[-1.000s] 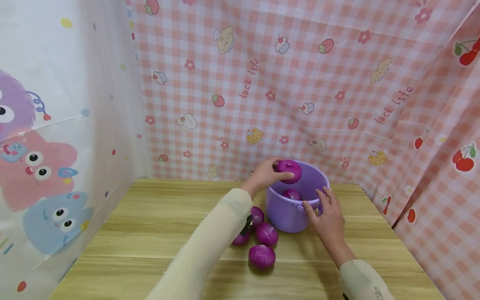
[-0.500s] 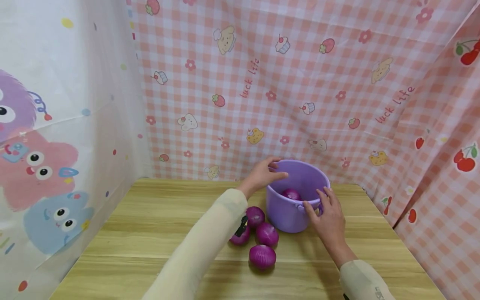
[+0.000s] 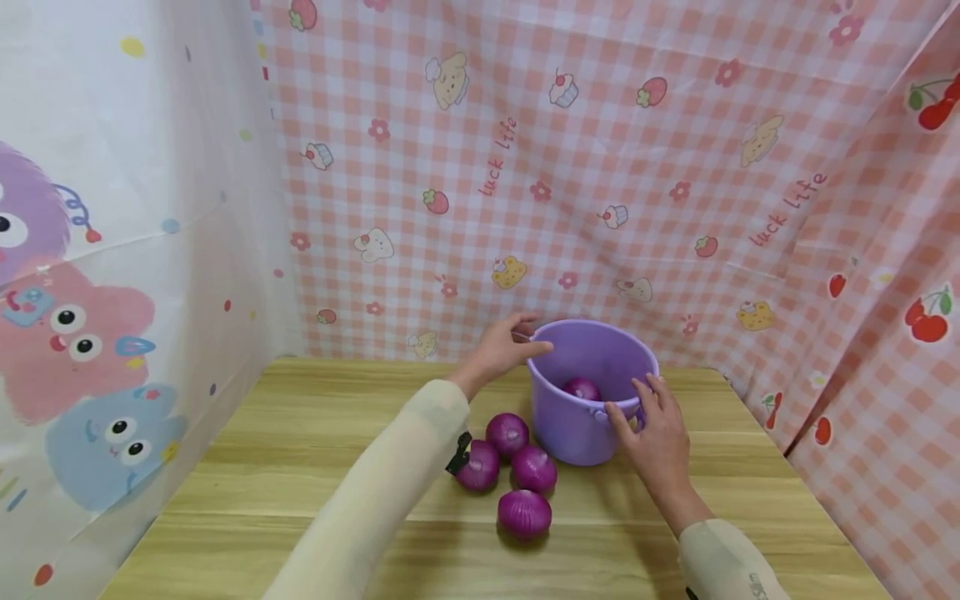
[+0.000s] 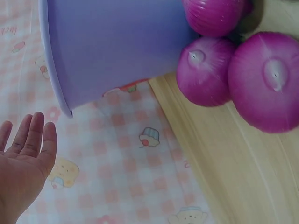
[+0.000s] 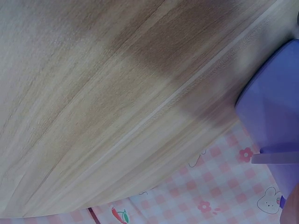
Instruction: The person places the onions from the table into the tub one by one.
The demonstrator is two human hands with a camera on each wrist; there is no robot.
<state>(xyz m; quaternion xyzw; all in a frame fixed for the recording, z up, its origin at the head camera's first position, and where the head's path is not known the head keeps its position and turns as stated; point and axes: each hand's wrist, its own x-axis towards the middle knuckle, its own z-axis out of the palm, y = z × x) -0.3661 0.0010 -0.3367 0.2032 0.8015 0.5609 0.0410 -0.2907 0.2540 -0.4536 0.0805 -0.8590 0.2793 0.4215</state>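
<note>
A purple bucket [image 3: 573, 429] stands upright on the table, with a red onion [image 3: 581, 389] visible at its bottom. My left hand [image 3: 501, 346] is at the bucket's left rim, holding nothing. Its fingers are extended and spread in the left wrist view, where the hand [image 4: 28, 158] is beside the bucket [image 4: 117, 46]. My right hand [image 3: 656, 433] holds the bucket's near right rim by thumb and fingers. Several red onions [image 3: 524, 513] lie on the table left of the bucket and in front of it. The bucket's side [image 5: 273, 107] fills the right edge of the right wrist view.
The wood-grain table [image 3: 322, 450] reaches back to a pink checked curtain [image 3: 420, 275]. A white cartoon-print curtain [image 3: 217, 208] hangs on the left, and a cherry-print one [image 3: 892, 400] on the right. A black wrist strap [image 3: 459, 454] sits on the left sleeve.
The left hand let go of a red onion over the bucket; that onion is now out of sight. This hand has drawn back left to the rim. The right hand stays on the bucket.
</note>
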